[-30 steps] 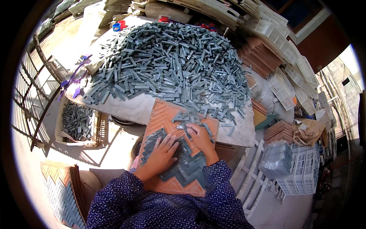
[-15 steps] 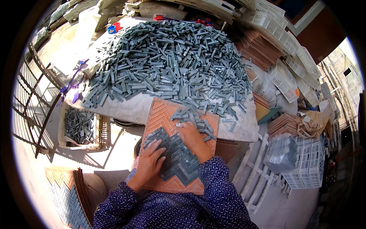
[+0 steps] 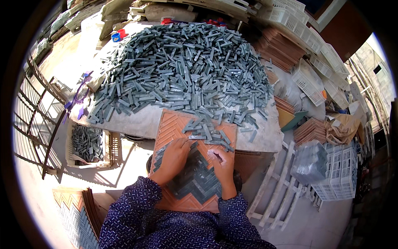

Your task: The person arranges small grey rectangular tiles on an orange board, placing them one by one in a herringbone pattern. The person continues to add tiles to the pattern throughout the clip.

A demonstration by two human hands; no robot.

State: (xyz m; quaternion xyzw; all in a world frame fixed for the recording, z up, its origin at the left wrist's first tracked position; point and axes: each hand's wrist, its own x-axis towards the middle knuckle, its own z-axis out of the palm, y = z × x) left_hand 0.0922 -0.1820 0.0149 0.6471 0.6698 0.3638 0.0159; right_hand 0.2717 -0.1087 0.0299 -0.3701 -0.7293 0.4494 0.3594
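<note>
An orange herringbone-grooved mould tray (image 3: pixel 170 120) lies before me, its far end on the table edge. Dark grey stone strips (image 3: pixel 199 176) fill its middle and near part in a zigzag pattern. My left hand (image 3: pixel 175 155) bends over the upper left of this pattern, fingers together and tips hidden, so what they hold cannot be seen. My right hand (image 3: pixel 222 164) is at the pattern's right side, turned partly up with fingers curled in; I cannot make out anything in them. Loose strips (image 3: pixel 207 129) lie on the tray's far end, just beyond both hands.
A large heap of grey strips (image 3: pixel 178 66) covers the table (image 3: pixel 265 139). At left stand a crate of strips (image 3: pixel 68 145) and filled trays (image 3: pixel 76 211). Stacked orange trays (image 3: pixel 282 47), white crates (image 3: pixel 340 170) and a pallet (image 3: pixel 269 182) are at right.
My left hand has moved up and right to the top of the pattern. My right hand has drawn back rightward from the loose strips and turned partly palm up.
</note>
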